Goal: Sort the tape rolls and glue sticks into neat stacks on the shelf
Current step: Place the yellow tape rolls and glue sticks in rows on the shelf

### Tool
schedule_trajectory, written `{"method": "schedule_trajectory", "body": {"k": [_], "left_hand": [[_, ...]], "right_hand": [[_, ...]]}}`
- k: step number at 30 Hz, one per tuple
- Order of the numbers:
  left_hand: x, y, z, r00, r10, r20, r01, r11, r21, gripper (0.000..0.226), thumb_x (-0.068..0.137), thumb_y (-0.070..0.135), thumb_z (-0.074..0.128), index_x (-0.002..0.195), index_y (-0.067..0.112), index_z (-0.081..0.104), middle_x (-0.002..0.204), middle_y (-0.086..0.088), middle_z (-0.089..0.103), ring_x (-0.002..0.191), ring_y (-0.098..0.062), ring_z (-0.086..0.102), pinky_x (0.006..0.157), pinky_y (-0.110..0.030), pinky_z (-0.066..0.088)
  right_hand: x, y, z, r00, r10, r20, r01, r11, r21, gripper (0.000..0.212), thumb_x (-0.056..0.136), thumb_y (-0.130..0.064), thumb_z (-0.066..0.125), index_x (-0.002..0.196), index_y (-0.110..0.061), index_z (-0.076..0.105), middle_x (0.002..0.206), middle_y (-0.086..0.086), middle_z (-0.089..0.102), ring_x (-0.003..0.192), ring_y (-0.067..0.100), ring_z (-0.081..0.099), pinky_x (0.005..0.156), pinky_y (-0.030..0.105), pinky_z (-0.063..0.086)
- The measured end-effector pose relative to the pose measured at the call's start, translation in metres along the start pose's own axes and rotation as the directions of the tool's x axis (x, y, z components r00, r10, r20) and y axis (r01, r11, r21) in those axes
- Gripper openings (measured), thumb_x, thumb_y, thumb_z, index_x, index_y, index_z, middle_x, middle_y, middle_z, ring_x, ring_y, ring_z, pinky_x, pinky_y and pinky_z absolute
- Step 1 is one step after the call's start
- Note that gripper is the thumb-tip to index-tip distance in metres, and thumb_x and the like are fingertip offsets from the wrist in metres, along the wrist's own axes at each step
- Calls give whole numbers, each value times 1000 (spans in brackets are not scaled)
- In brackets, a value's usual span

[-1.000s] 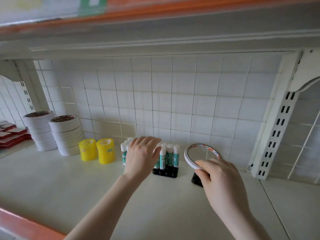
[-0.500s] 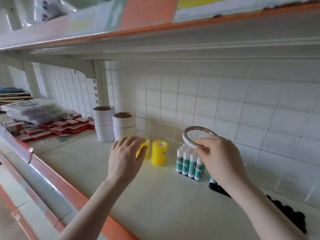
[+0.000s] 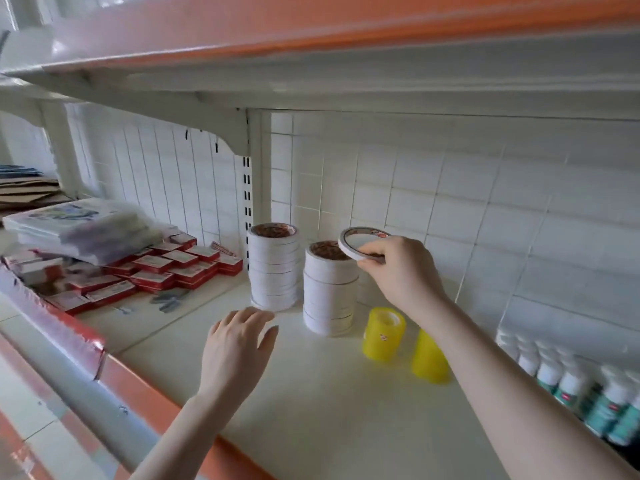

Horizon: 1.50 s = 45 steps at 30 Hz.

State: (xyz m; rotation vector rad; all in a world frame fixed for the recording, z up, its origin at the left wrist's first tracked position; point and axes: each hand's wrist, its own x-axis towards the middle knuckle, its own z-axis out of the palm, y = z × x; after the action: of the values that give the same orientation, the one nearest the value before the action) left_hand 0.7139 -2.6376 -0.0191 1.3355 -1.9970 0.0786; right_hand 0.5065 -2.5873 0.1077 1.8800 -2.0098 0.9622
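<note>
Red boxes [image 3: 152,268] crowd the shelf's [image 3: 311,393] far left; your left hand [image 3: 235,351] hovers flat, fingers relaxed, holding nothing, over bare shelf near the orange front edge [image 3: 152,407]; your right hand [image 3: 401,271] pinches a thin tape roll [image 3: 360,242], tilted just above the shorter white stack [image 3: 329,292]; glue sticks [image 3: 581,386] line the right.

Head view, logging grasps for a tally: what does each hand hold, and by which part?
Right hand pinches a thin white tape roll by its near rim. Left hand holds nothing.
</note>
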Motion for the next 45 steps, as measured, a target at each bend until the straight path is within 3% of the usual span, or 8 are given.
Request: {"method": "schedule_trajectory", "body": {"k": [6,10,17,32,35,38,42,45], "left_hand": [[1,-8,12,995,-81,53,87,988,-127,15,83,26,67,96,21,71,99,6,68,92,-20,61,77,-31,44],[2,-11,14,993,-94,71,105,977,-184,20,89,32,58,105,25,67,108,11,63,102,-14,54,83,-24,39],[1,-10,13,990,-81,113,103,974,-202,23,90,36,54,111,29,62,113,17,56,106,-8,49,82,-19,36],[1,-9,12,985,-49,165,81,978,-194,26,92,35,51,117,32,56,119,19,51,111,-3,44,82,-14,34],[1,-9,12,983,-41,177,76,978,-193,26,93,34,51,118,32,55,120,20,50,112,-3,43,82,-13,33],[1,-9,12,984,-43,174,78,977,-200,27,92,33,51,118,32,56,120,19,51,112,-4,44,82,-14,34],[-2,-2,9,992,-19,128,44,980,-197,25,90,29,57,114,26,62,115,12,58,107,-12,51,81,-23,41],[-5,10,3,996,-13,89,28,984,-177,24,86,26,63,109,21,66,109,7,63,100,-18,56,78,-30,46]], "right_hand": [[31,-8,28,993,45,108,-45,999,2,14,84,-18,59,90,-16,71,93,6,69,106,26,57,81,35,47],[34,-9,34,988,59,141,-67,996,52,16,83,-17,62,91,-23,74,91,2,70,99,24,59,78,31,46],[39,-9,39,986,18,163,-33,995,89,15,83,-14,63,92,-17,74,94,2,71,91,23,59,79,32,47],[46,-4,36,962,-13,271,-34,986,166,19,79,-14,72,96,-22,75,100,-7,71,99,12,61,88,27,45],[46,-2,34,959,-31,281,-16,986,163,28,76,-15,75,103,-24,73,108,-8,69,104,9,59,90,23,42],[40,2,29,972,-60,226,29,990,138,36,78,-19,74,113,-23,68,113,-5,66,105,11,57,88,22,39],[14,19,5,1000,-18,-9,18,999,29,19,87,-20,65,104,-15,71,106,1,68,103,21,59,84,28,40],[-21,46,-15,995,38,-92,-45,996,-80,18,88,-19,63,103,-13,71,103,5,68,101,25,59,80,28,38]]}}
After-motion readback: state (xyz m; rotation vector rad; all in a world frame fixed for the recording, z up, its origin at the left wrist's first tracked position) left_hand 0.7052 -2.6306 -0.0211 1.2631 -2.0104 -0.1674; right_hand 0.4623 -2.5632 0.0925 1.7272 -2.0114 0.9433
